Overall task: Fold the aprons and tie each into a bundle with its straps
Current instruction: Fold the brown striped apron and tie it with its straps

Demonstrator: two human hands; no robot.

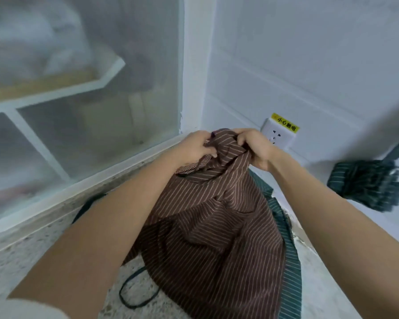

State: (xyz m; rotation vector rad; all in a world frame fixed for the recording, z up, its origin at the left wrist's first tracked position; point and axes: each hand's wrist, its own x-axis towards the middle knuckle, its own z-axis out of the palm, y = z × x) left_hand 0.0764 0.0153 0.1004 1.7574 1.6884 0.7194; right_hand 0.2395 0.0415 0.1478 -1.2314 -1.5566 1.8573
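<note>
Above the table (28,256): left hand (195,148) and right hand (255,147) clenched on brown apron's (212,226) top edge. Separate hands, stretch edge flat, lower evenly before folding.

Soft matt brown apron (217,222) of pinstriped cloth (a green striped cloth apron (290,254) beneath) on a rough speckled stone table (32,245), beside frosted glass (83,93).

Arms: two forearms, bare from wrist to elbow
Left hand (197,147): no rings or watch visible
Right hand (257,147): likewise unadorned
Sleeve (21,309): possibly white, blurred at left elbow
</note>
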